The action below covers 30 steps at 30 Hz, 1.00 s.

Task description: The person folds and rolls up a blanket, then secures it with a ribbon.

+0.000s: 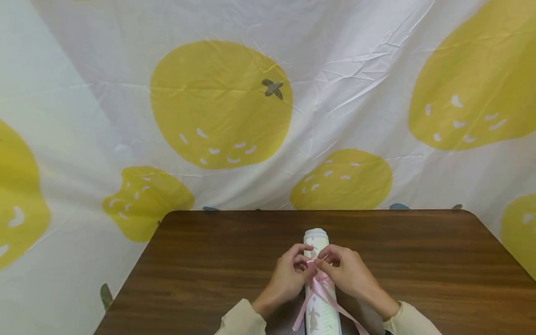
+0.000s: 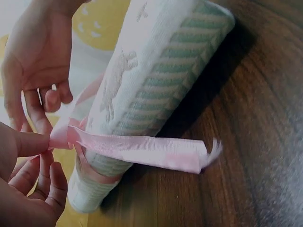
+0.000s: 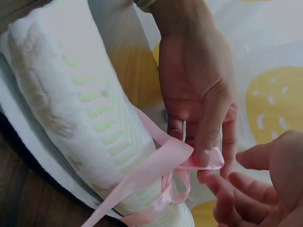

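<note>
A white rolled towel (image 1: 322,321) with green chevrons and brown animal shapes lies lengthwise on the table. A pink ribbon (image 2: 147,150) is wound around it and knotted, its loose tails hanging to both sides. My left hand (image 1: 286,277) pinches a folded part of the ribbon between thumb and fingers, just above the knot. Close against those fingers is my right hand (image 1: 353,274); the right wrist view shows its thumb apart from the ribbon and its fingers loosely bent beside the left fingertips. The fingers partly hide the knot in the head view.
The dark wooden table (image 1: 217,251) extends around the towel on both sides. A white cloth (image 1: 335,93) printed with large yellow fruit hangs behind the table and along its sides. One ribbon tail has a frayed end.
</note>
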Available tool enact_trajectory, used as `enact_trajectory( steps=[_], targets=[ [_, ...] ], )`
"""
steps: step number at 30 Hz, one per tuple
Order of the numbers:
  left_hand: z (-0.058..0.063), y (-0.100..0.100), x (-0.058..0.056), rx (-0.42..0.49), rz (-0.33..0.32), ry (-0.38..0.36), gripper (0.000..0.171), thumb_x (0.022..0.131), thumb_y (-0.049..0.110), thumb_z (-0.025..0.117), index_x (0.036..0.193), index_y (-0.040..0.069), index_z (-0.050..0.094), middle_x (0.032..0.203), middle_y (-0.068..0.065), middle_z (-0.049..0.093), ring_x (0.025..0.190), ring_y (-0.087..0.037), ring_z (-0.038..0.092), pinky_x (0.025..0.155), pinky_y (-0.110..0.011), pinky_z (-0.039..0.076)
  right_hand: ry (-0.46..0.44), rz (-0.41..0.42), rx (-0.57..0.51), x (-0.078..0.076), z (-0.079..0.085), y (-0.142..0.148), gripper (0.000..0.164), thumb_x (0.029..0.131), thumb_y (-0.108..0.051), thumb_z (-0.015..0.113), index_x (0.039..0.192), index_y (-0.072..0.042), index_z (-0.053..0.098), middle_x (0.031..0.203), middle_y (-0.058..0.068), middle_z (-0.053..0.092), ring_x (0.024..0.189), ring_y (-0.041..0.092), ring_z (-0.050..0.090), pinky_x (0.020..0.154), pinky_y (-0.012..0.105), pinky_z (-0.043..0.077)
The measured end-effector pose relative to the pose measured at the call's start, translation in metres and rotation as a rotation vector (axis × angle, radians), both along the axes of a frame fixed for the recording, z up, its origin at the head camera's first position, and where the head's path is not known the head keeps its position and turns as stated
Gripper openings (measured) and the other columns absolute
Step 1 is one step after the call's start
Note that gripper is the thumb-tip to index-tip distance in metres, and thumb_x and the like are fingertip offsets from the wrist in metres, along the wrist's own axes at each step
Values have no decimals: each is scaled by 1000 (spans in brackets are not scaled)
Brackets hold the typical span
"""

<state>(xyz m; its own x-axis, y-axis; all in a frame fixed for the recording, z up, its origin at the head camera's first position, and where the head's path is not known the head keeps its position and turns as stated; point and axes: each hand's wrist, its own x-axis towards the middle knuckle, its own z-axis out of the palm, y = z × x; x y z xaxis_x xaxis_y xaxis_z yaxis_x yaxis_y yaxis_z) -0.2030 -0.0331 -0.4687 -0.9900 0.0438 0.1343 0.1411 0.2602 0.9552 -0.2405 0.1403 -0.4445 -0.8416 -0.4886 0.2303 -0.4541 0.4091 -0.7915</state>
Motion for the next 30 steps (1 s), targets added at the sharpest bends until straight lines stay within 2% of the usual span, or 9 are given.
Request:
enact_trajectory(
  steps=[3, 10, 14, 16, 19, 23, 30],
  targets=[
    [0, -2, -1, 5, 1, -5, 31, 88, -2, 70, 118, 2, 62, 89, -10, 73, 68, -6, 59, 60, -17, 48, 1, -1, 27, 4, -1, 1, 9, 89, -15, 72, 82, -14, 66, 70, -8, 62, 63, 4, 53, 56, 22, 44],
    [-5, -4, -1, -28, -45, 4, 21, 87, -8, 65, 106, 0, 69, 85, -13, 70, 64, -5, 56, 57, -16, 45, 38, 168, 77, 14, -16, 5, 17, 86, -19, 76, 74, -16, 65, 63, -13, 55, 56, -4, 45, 50, 20, 41],
    [-5, -6, 2, -75, -92, 5, 18, 89, -2, 61, 104, 3, 70, 85, -9, 68, 59, -3, 52, 52, -16, 41, 52, 154, 82, 16, -21, 7, 19, 83, -10, 77, 72, -17, 63, 62, -13, 54, 56, -3, 44, 50, 20, 41],
    [-5, -8, 4, -121, -117, 19, 18, 89, 1, 61, 102, 7, 71, 83, -2, 66, 57, -1, 50, 50, -16, 40, 34, 141, 83, 16, -21, 9, 19, 83, -8, 76, 72, -17, 63, 62, -13, 54, 56, -3, 44, 49, 20, 40],
    [-5, -9, 6, -230, -130, 80, 18, 84, 4, 65, 98, 11, 73, 84, 5, 65, 66, 1, 49, 58, -16, 41, 17, 130, 85, 15, -21, 10, 17, 83, -7, 76, 74, -16, 64, 64, -12, 56, 56, -3, 45, 50, 20, 42],
    [-6, -9, 8, -387, -126, 190, 16, 79, 9, 72, 94, 14, 74, 89, 7, 67, 82, 1, 48, 72, -16, 39, 16, 117, 98, 15, -21, 12, 15, 82, -7, 76, 76, -15, 66, 66, -11, 58, 56, -2, 47, 50, 20, 42],
    [-6, -8, 10, -540, -102, 307, 9, 79, 14, 76, 88, 15, 76, 85, 8, 66, 82, 2, 47, 77, -17, 36, 31, 110, 96, 13, -20, 14, 17, 82, -5, 76, 76, -17, 65, 65, -12, 57, 56, -2, 46, 49, 20, 42]
  ],
)
